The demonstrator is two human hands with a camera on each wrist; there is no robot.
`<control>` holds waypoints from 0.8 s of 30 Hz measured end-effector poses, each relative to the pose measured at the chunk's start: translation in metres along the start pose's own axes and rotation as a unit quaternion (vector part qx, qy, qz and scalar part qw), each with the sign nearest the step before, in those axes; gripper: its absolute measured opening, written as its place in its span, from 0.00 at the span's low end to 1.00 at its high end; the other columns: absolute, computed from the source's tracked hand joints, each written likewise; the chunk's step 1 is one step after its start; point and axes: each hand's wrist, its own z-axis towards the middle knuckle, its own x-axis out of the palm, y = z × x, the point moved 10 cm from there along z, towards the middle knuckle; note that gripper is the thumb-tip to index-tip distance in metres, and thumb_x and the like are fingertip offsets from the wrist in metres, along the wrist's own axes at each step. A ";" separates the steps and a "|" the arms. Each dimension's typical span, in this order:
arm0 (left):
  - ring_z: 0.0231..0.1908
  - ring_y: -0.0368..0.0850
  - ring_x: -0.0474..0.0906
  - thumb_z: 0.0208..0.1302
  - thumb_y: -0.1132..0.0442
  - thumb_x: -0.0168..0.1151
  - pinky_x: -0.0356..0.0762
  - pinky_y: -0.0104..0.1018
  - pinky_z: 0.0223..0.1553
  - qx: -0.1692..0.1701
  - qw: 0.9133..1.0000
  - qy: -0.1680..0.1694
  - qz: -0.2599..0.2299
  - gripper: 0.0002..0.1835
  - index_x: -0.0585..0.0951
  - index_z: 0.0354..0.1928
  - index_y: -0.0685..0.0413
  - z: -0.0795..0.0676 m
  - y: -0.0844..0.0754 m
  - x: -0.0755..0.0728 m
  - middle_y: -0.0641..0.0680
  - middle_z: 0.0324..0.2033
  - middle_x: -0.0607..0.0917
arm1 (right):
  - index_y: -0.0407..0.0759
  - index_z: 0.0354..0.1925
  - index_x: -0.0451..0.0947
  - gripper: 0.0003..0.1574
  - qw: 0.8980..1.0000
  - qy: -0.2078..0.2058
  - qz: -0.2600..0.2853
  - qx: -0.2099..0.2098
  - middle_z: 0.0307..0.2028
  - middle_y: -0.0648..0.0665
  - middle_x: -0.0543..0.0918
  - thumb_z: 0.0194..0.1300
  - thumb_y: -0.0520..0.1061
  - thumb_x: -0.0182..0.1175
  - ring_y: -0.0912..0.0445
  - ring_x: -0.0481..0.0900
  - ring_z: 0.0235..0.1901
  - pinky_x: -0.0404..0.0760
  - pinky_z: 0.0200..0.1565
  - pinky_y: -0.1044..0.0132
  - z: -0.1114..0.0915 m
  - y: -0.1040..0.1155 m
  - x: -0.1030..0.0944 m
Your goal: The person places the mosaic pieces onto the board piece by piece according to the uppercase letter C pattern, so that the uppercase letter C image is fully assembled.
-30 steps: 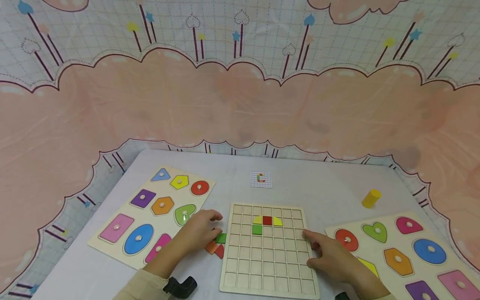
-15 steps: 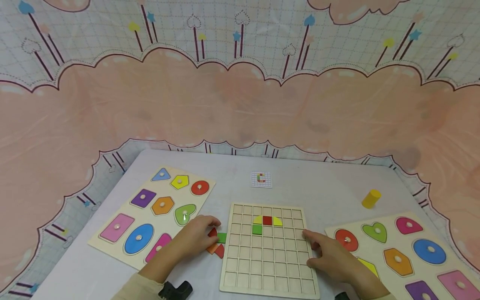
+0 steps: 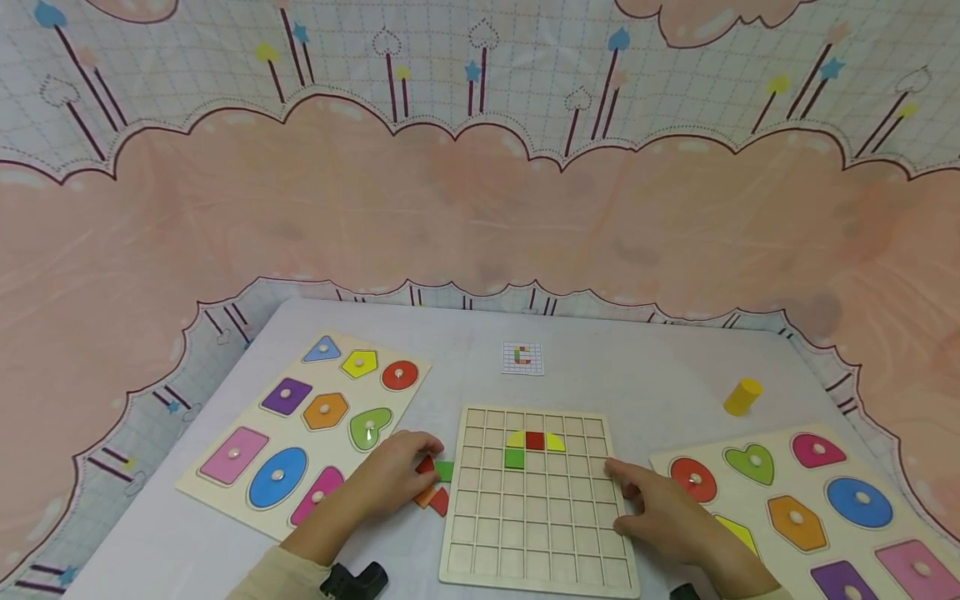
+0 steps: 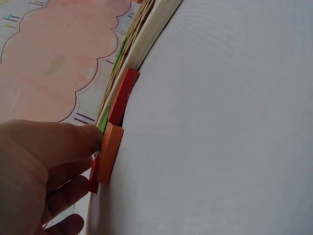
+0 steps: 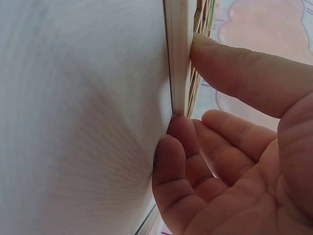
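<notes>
A wooden grid board (image 3: 551, 508) lies in front of me, with a red square (image 3: 534, 441) between two yellow rounded pieces and a green square (image 3: 514, 459) below the left one. Beside its left edge my left hand (image 3: 386, 475) is over loose blocks: a green one (image 3: 445, 472), a red one (image 3: 425, 466), an orange one (image 4: 110, 154) and another red one (image 4: 123, 97). In the left wrist view the thumb touches the green block's area, fingers spread below; no block is lifted. My right hand (image 3: 667, 512) rests thumb and fingertips against the board's right edge (image 5: 181, 73).
Knobbed shape-puzzle boards lie left (image 3: 337, 437) and right (image 3: 750, 446). Behind the grid board is a small card (image 3: 522, 359) printed with a coloured C-like pattern. A yellow cylinder (image 3: 742, 397) stands at the back right. The table (image 3: 637, 358) is white.
My left hand has drawn slightly left and down, so a red block beneath it now shows. The green block has shifted a little. My right hand has stayed at the board's edge.
</notes>
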 end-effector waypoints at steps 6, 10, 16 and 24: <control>0.41 0.43 0.74 0.58 0.64 0.74 0.80 0.43 0.47 -0.007 1.000 -0.010 -0.001 0.15 0.83 0.47 0.55 0.002 0.001 -0.001 0.46 0.39 0.82 | 0.44 0.68 0.72 0.48 1.000 0.000 0.001 0.001 0.40 0.49 0.77 0.49 0.39 0.77 0.53 0.72 0.40 0.77 0.42 0.59 0.000 -0.001 0.000; 0.40 0.43 0.74 0.58 0.65 0.74 0.80 0.43 0.47 -0.009 1.000 -0.012 0.000 0.15 0.83 0.47 0.55 0.003 0.001 -0.001 0.47 0.39 0.82 | 0.44 0.68 0.72 0.48 1.000 -0.001 0.002 0.000 0.41 0.49 0.77 0.49 0.39 0.77 0.53 0.72 0.40 0.77 0.42 0.60 0.000 -0.001 0.000; 0.40 0.42 0.75 0.59 0.65 0.72 0.80 0.42 0.46 -0.008 1.000 -0.016 0.002 0.14 0.84 0.47 0.56 0.004 0.001 -0.001 0.47 0.39 0.83 | 0.44 0.68 0.72 0.48 1.000 -0.003 0.002 0.002 0.40 0.49 0.77 0.49 0.39 0.77 0.53 0.72 0.40 0.77 0.41 0.61 0.000 -0.002 0.001; 0.39 0.42 0.73 0.59 0.64 0.72 0.80 0.41 0.44 0.006 1.000 -0.014 0.007 0.15 0.83 0.47 0.56 0.004 0.001 0.000 0.46 0.39 0.82 | 0.44 0.68 0.72 0.48 1.000 -0.004 0.003 -0.001 0.40 0.49 0.77 0.49 0.39 0.77 0.54 0.72 0.39 0.77 0.41 0.61 0.001 -0.002 0.001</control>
